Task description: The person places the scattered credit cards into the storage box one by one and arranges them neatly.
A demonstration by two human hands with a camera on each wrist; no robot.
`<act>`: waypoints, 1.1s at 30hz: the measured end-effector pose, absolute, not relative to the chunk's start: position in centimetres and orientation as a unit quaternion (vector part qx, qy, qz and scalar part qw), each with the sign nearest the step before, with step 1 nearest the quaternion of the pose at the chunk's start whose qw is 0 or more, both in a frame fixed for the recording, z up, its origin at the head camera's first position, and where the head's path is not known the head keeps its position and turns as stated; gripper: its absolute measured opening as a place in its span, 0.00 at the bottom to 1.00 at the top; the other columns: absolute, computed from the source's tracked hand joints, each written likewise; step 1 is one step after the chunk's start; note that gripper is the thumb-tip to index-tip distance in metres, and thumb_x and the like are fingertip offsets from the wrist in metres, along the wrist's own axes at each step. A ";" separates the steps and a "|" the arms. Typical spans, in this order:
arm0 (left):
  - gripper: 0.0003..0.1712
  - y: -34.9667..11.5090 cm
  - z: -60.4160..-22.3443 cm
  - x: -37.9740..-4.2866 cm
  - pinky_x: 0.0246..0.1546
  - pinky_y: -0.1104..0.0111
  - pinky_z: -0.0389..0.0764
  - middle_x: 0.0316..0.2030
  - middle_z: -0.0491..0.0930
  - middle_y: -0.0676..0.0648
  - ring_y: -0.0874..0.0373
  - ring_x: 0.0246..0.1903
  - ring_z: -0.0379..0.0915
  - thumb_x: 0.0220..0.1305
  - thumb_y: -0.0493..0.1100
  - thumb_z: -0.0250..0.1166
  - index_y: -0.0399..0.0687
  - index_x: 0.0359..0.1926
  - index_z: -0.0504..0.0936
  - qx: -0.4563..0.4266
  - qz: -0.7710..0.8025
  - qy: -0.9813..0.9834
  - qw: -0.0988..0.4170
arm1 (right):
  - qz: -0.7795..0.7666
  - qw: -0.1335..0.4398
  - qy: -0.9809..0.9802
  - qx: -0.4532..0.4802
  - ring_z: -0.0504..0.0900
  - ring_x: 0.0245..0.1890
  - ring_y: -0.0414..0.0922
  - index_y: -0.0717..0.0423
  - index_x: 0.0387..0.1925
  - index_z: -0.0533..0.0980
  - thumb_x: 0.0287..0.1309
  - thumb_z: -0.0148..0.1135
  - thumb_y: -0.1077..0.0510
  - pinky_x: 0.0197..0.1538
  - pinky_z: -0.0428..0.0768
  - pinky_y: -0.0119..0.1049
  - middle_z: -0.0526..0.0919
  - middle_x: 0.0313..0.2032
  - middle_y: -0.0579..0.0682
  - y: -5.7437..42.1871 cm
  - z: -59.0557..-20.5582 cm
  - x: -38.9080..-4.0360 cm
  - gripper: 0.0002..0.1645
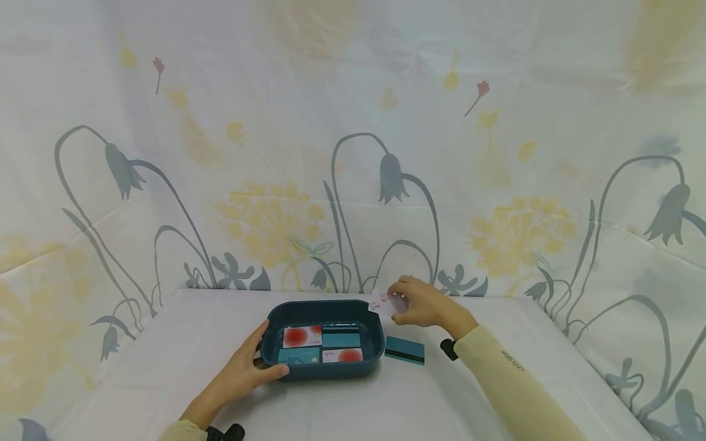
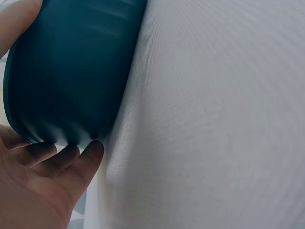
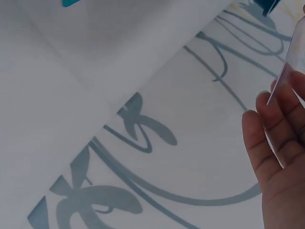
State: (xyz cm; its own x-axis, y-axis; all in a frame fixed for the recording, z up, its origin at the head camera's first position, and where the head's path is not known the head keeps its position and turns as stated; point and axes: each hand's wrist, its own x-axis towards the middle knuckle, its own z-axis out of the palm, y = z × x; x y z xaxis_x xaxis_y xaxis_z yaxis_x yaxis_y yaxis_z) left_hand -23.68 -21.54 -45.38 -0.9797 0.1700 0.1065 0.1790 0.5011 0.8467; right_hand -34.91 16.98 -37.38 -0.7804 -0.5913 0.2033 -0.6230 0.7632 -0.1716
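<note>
A dark teal tray [image 1: 331, 370] with rounded corners stands on the white table. My left hand [image 1: 242, 367] grips its left end, thumb over the near rim and fingers round the far side; the left wrist view shows those fingers [image 2: 90, 157] against the tray's wall [image 2: 71, 81]. Inside lie two red-and-white cards [image 1: 295, 336] and two teal cards [image 1: 341, 339] in two rows. My right hand [image 1: 421, 303] pinches a whitish card [image 1: 380, 304] with a pink print over the tray's far right corner. The right wrist view shows this card [image 3: 286, 64] nearly edge-on.
A teal card [image 1: 405, 350] with a black stripe lies on the table [image 1: 331, 407] just right of the tray. Behind the table's far edge hangs a white curtain [image 1: 353, 92] with a flower print.
</note>
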 end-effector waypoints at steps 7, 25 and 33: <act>0.61 -21.5 -45.4 -23.7 0.57 0.56 0.73 0.71 0.49 0.34 0.37 0.66 0.56 0.52 0.53 0.73 0.41 0.74 0.44 -0.090 -0.486 -0.869 0.002 | 0.109 0.060 -0.935 0.331 0.69 0.34 0.38 0.44 0.49 0.78 0.44 0.67 0.45 0.35 0.71 0.33 0.72 0.36 0.37 14.9 -37.0 -34.7 0.26; 0.61 -21.5 -45.3 -23.7 0.57 0.56 0.73 0.72 0.48 0.33 0.36 0.66 0.54 0.51 0.52 0.74 0.40 0.74 0.45 -0.096 -0.487 -0.868 0.003 | 0.091 0.040 -0.927 0.362 0.71 0.36 0.38 0.42 0.51 0.77 0.46 0.67 0.42 0.39 0.74 0.31 0.72 0.39 0.38 10.5 -36.7 -35.1 0.27; 0.60 -21.5 -45.4 -23.7 0.57 0.57 0.73 0.72 0.48 0.33 0.36 0.67 0.54 0.52 0.52 0.73 0.40 0.74 0.45 -0.098 -0.489 -0.867 0.004 | 0.098 0.027 -0.923 0.371 0.71 0.37 0.39 0.42 0.52 0.77 0.48 0.66 0.42 0.40 0.75 0.32 0.73 0.40 0.39 9.0 -36.4 -35.0 0.27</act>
State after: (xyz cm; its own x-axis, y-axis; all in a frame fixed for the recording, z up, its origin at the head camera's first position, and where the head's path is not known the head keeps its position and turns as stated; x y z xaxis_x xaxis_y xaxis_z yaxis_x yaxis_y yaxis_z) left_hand -23.70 -21.50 -45.41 -0.9806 0.1666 0.1032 0.1744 0.5018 0.8472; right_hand -34.99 9.01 -36.41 -0.7235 -0.6793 0.1228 -0.6899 0.7056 -0.1617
